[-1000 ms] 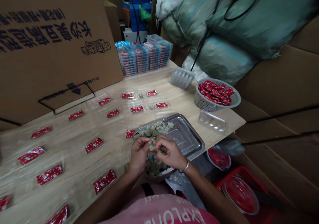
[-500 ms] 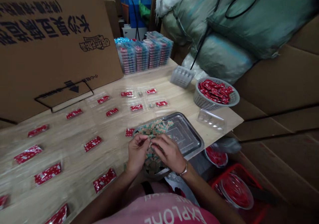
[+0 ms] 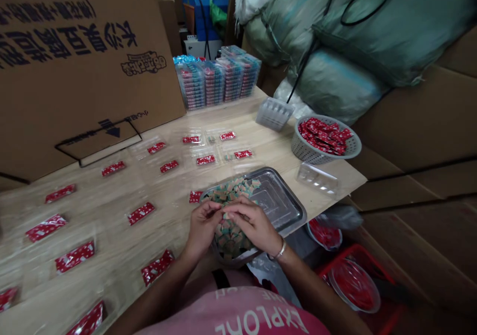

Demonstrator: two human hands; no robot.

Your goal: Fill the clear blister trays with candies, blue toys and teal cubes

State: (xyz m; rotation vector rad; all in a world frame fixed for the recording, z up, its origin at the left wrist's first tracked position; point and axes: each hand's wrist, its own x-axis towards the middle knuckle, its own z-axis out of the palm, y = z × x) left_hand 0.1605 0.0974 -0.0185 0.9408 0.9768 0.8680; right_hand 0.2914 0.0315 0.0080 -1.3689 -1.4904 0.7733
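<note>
The thumb and forefinger of my left hand [image 3: 201, 225] and those of my right hand [image 3: 251, 220] are pressed together in a pinch, the tips meeting on one small green-and-tan piece [image 3: 225, 216]. It sits right at the tips, mostly covered by my own fingers, so I can't make out its full shape. A metal bracelet [image 3: 279, 249] circles my right wrist.

Under my hands is a shallow metal tray [image 3: 278, 201]. Loose pieces [image 3: 233, 188] like the one I'm pinching are heaped in it, at twelve o'clock and again at six, just below my fingers; its bare part is toward two.

The tray rests on a pale wood-grained table [image 3: 261, 148]. From seven round to twelve o'clock, clear plastic packs are laid out with red patterned sachets [image 3: 158, 268] in them. A gray basket [image 3: 309, 153] heaped with red sachets stands at two, a clear mold-like tray [image 3: 318, 178] just in front of it, and a cloudy plastic tray [image 3: 275, 114] lies at one. Stacks of filled packs [image 3: 219, 84] rise at the far edge, at twelve.

Beyond, a big printed carton [image 3: 89, 86] stands at ten to eleven, and bulging greenish sacks [image 3: 387, 37] are piled at one to two. Below table height, a red crate [image 3: 382, 270] sits at four, a tub [image 3: 356, 285] with red contents in it.
</note>
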